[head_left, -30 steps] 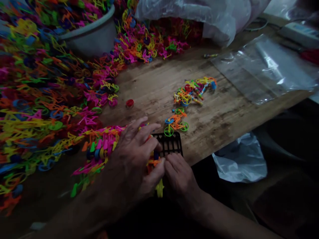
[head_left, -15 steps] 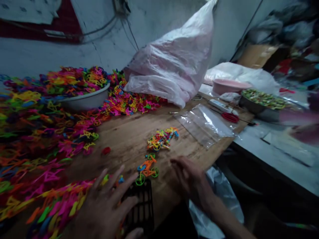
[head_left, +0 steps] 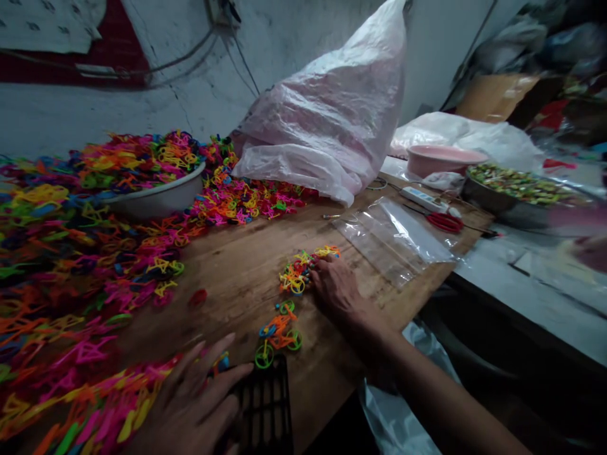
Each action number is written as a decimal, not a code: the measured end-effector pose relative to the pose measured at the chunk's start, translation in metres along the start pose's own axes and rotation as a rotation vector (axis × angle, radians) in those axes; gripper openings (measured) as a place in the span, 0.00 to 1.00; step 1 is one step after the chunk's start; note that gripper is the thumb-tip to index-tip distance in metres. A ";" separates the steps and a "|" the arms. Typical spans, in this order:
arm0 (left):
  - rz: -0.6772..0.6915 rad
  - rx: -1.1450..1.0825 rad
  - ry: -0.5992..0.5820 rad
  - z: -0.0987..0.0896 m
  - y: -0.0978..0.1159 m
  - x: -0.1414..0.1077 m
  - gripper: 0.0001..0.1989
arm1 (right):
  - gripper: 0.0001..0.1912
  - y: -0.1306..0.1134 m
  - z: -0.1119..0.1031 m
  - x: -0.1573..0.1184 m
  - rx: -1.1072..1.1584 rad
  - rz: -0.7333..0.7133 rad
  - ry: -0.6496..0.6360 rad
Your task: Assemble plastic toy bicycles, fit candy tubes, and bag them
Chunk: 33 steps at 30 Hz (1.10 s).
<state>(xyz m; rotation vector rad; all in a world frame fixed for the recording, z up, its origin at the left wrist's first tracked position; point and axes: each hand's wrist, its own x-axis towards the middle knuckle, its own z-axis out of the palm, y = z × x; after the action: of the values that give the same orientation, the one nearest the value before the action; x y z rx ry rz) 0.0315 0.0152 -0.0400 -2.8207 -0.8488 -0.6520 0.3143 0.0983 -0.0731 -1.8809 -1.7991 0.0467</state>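
My right hand (head_left: 336,287) reaches to a small pile of colourful plastic toy bicycles (head_left: 296,275) on the wooden table. Its fingers are bent together at the right side of the pile, and the fingertips are partly hidden, so what they pinch cannot be made out. My left hand (head_left: 199,392) is open, fingers apart, over the left edge of a black slotted rack (head_left: 265,404). Small blue and yellow parts show by its fingers. Between the hands lies an orange toy bicycle (head_left: 282,332) with green wheels, touching the rack's far end.
Bright plastic parts (head_left: 95,303) heap the left side, around a full grey basin (head_left: 165,193). A large white plastic sack (head_left: 332,107) stands behind. At right lie clear bags (head_left: 389,240), red-handled scissors (head_left: 444,221) and a white power strip (head_left: 424,199). A red ring (head_left: 198,297) lies mid-table.
My right hand has moved forward from the bare table to the pile of toy bicycles. My left hand has shifted slightly down and left, its fingers less spread.
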 end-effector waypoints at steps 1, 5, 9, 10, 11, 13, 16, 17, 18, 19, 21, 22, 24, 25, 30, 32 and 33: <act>-0.004 0.001 -0.018 -0.002 0.000 0.001 0.09 | 0.09 0.001 0.001 0.001 0.010 0.013 0.008; 0.022 0.014 -0.067 -0.009 0.000 0.001 0.08 | 0.11 0.004 -0.014 -0.009 0.076 0.043 0.046; 0.027 0.026 -0.168 -0.018 0.002 0.001 0.19 | 0.09 0.002 -0.037 -0.031 0.196 0.024 0.097; 0.008 0.030 -0.183 -0.020 0.003 0.001 0.21 | 0.08 0.002 -0.041 -0.035 0.222 0.035 0.128; -0.006 0.033 -0.188 -0.022 0.004 0.002 0.22 | 0.08 0.003 -0.043 -0.038 0.242 0.053 0.161; -0.007 0.039 -0.181 -0.025 0.007 0.004 0.23 | 0.07 0.003 -0.046 -0.039 0.258 0.095 0.208; -0.011 0.053 -0.183 -0.026 0.009 0.006 0.25 | 0.07 -0.002 -0.052 -0.040 0.299 0.093 0.215; -0.019 0.056 -0.190 -0.027 0.010 0.007 0.26 | 0.07 -0.006 -0.054 -0.042 0.329 0.079 0.201; -0.023 0.054 -0.198 -0.027 0.012 0.008 0.26 | 0.06 -0.011 -0.056 -0.046 0.365 0.065 0.176; -0.031 0.045 -0.199 -0.028 0.013 0.010 0.27 | 0.06 -0.016 -0.057 -0.052 0.404 0.050 0.139; -0.072 0.008 -0.172 -0.030 0.015 0.014 0.25 | 0.05 -0.028 -0.058 -0.068 0.472 0.029 0.051; -0.102 -0.013 -0.143 -0.031 0.016 0.017 0.23 | 0.05 -0.035 -0.057 -0.078 0.493 0.015 0.016; -0.180 -0.047 -0.079 -0.032 0.013 0.022 0.19 | 0.04 -0.047 -0.054 -0.097 0.521 -0.026 -0.028; -0.226 -0.058 -0.061 -0.032 0.011 0.024 0.18 | 0.04 -0.053 -0.051 -0.106 0.534 -0.056 -0.034; -0.420 -0.088 -0.245 -0.026 -0.003 0.030 0.19 | 0.08 -0.080 -0.033 -0.128 0.633 -0.211 -0.055; -0.442 -0.091 -0.295 -0.026 -0.003 0.031 0.19 | 0.09 -0.090 -0.026 -0.128 0.707 -0.236 -0.057; -0.445 -0.099 -0.297 -0.026 -0.002 0.031 0.19 | 0.09 -0.094 -0.022 -0.127 0.738 -0.234 -0.045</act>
<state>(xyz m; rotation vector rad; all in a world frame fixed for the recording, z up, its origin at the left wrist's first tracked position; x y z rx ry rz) 0.0440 0.0266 -0.0026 -2.8763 -1.5637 -0.3243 0.2221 -0.0315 -0.0589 -1.1508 -1.6946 0.5864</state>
